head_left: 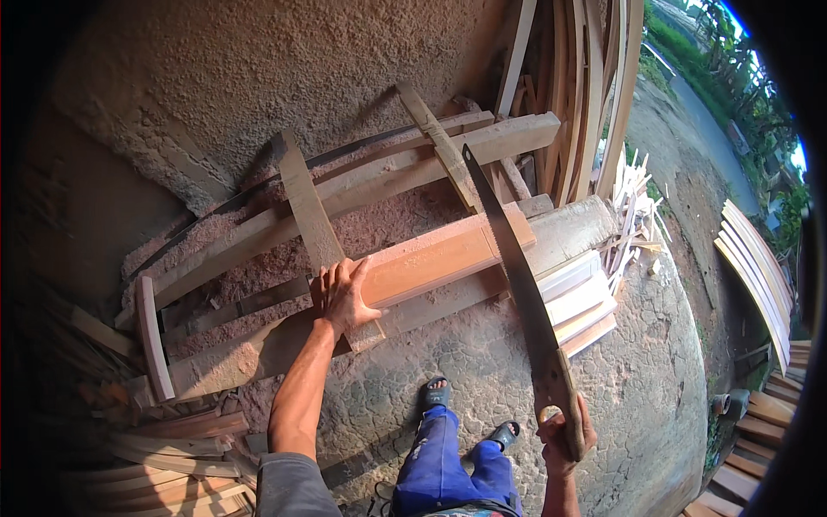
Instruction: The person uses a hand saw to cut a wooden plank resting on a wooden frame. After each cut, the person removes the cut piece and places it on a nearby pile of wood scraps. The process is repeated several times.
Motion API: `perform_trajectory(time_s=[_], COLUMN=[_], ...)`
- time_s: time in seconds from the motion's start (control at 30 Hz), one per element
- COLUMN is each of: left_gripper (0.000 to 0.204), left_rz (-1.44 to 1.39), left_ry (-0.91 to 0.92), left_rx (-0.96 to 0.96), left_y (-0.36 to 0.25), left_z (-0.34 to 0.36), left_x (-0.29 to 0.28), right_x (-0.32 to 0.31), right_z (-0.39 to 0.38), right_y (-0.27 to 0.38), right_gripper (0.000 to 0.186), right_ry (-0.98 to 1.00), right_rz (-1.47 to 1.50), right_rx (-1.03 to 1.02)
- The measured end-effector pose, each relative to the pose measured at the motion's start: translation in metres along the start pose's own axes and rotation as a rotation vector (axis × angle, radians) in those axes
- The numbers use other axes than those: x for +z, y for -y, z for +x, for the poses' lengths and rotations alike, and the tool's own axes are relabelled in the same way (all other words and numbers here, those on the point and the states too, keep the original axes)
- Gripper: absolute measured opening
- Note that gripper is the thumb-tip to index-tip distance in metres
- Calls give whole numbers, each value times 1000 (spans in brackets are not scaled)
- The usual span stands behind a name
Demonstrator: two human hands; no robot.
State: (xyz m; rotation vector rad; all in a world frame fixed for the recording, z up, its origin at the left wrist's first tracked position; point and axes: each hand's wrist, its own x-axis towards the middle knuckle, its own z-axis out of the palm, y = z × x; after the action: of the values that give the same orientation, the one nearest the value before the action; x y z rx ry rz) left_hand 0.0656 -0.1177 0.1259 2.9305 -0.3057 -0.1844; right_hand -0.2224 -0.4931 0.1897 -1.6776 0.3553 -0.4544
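Nearest to us, at the lower edge, are our blue trousers and 2 dark sandals, planted on a cracked concrete floor. Our right hand is to the right of them, its grip closed round the wooden handle of a long handsaw. The blade slants away and leftward, passing over the right part of a reddish-brown board; we cannot tell whether the teeth touch the wood. That board lies lengthwise on a low timber frame before us. Our left hand rests palm down at its left end, the grip spread, thumb apart from the fingers; we cannot tell whether any finger curls underneath. A flat crosspiece runs beneath this hand, and a 2nd crosspiece slopes away near the saw's tip. Just beyond the board's right end we see pale strips in a pile and splintery offcuts. Sawdust covers the ground between the frame's beams. Farther off stand a rough wall, long leaning planks and, outdoors, curved slats and greenery.
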Motion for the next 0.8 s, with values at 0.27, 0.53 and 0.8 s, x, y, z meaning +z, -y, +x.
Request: perform_trajectory(time_s=[0.27, 0.53, 0.8], left_gripper=[107, 58, 19], left_rz=[34, -485, -753], left_ry=[-174, -651, -753], left_rx=[-46, -79, -198], left_y=[-18, 47, 66], left_z=[9, 28, -18], left_x=[-10, 44, 82], right_x=[37, 82, 95], right_z=[-10, -15, -50], right_y=[0, 31, 12], right_gripper=[58, 53, 56], right_ry=[120, 240, 476], right_rz=[-232, -337, -236], right_rx=[-125, -167, -206])
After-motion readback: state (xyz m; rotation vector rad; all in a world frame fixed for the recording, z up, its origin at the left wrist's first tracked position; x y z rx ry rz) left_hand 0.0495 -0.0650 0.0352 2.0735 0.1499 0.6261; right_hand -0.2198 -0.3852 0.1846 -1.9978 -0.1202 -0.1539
